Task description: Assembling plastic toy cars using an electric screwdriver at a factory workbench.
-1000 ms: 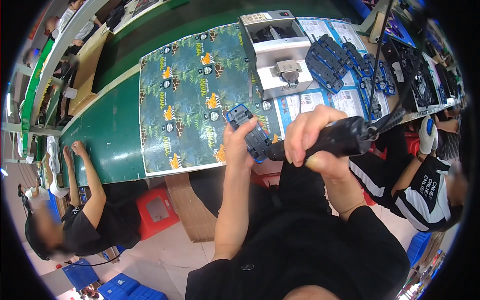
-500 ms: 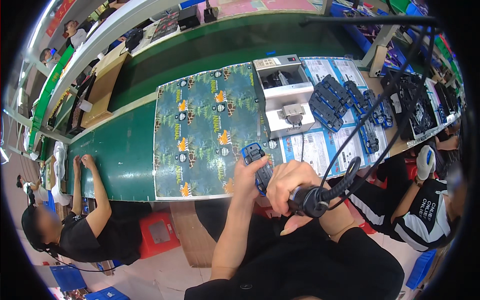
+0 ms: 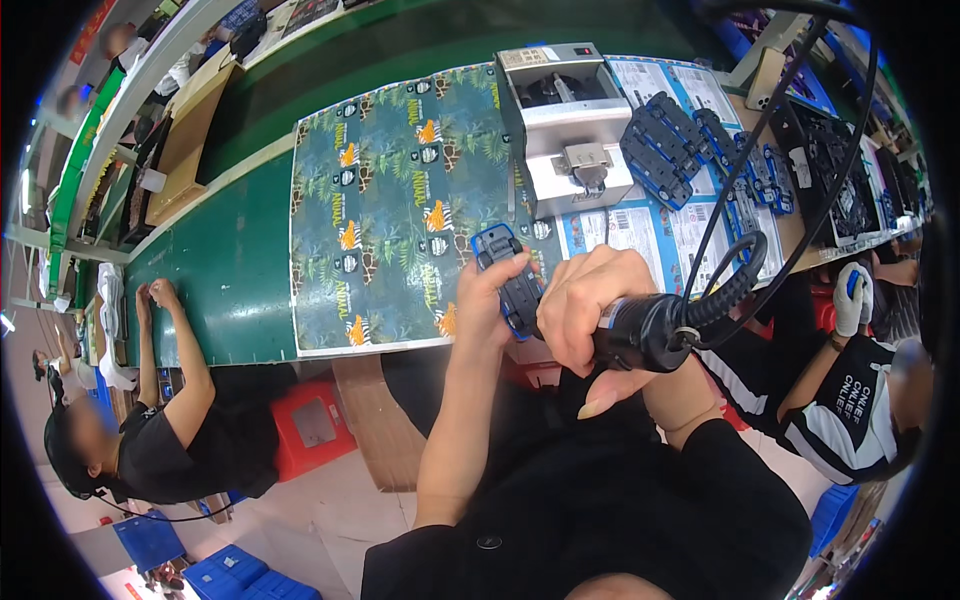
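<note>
A blue toy car with its black underside turned up lies in my left hand, whose thumb presses on its edge. My right hand is wrapped round a black electric screwdriver, with a coiled cable at its back end. The screwdriver's front end points at the car, but my fingers hide its tip, so I cannot tell if it touches. Just beyond the hands stands a silver screw feeder. To its right, several more blue toy cars rest with black undersides up.
Printed animal-pattern sheets cover the bench's middle. A black bin of dark parts stands at the right. Black cables hang across the right side. Co-workers sit at left and right, the right one holding a small blue thing.
The whole view has shifted, so the bench and feeder sit higher in it. Both hands keep their grips, and the screwdriver's back end has swung slightly to the right.
</note>
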Available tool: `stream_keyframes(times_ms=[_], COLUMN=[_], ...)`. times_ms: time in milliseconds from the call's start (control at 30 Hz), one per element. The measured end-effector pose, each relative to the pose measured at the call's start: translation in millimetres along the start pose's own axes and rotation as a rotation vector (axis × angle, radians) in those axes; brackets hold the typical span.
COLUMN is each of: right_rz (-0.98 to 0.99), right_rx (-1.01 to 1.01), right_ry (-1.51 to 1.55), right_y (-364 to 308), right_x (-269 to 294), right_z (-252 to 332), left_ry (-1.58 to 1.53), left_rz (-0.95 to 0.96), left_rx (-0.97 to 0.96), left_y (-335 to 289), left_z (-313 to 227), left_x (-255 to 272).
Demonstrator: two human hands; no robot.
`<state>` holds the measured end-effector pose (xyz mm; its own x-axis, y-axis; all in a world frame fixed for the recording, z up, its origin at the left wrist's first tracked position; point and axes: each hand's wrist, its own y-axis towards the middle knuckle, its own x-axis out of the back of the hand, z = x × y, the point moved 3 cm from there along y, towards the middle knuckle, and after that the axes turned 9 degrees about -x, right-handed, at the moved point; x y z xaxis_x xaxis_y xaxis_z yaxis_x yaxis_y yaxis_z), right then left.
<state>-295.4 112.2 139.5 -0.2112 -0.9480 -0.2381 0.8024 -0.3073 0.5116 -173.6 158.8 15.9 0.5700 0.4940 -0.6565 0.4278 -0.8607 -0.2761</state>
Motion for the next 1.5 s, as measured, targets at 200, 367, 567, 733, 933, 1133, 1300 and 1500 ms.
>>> stream_keyframes(times_ms=[200,367,567,733,933,1133,1300,1500], right_rz=[-0.002,0.016,-0.001,-0.073,-0.215,-0.752,-0.941,-0.935], right_rx=[-0.023,-0.019,-0.003,0.02,0.123,-0.001,0.007,-0.024], right_ry=[-0.047,-0.035,0.078,0.269,0.234,-0.187,-0.263,-0.365], right_y=[-3.2,-3.1,-3.7,-12.2,-26.8,-52.5,-53.0,-55.9], right_x=[-1.4,-0.2,6.2,22.2,32.8,63.3,64.9,64.9], right_z=[1.2,1.1,0.8,-2.3,7.8,15.2,6.5,8.4], left_ry=[-0.096,-0.075,-0.165,-0.194,0.09,0.792,1.127,1.512], left_rz=[0.024,0.026,0.139,0.105,0.183,0.345,0.409,0.354], left_rx=[0.03,0.023,0.045,0.098,0.005,-0.441,-0.616,-0.794], left_y=[0.9,0.1,1.0,-0.7,-6.4,-18.4,-26.7,-37.1], left_z=[6.6,7.8,2.9,3.4,-0.5,-25.8,-32.8,-30.2], left_x=[5.6,6.3,4.4,4.1,7.2,9.6,0.0,3.8])
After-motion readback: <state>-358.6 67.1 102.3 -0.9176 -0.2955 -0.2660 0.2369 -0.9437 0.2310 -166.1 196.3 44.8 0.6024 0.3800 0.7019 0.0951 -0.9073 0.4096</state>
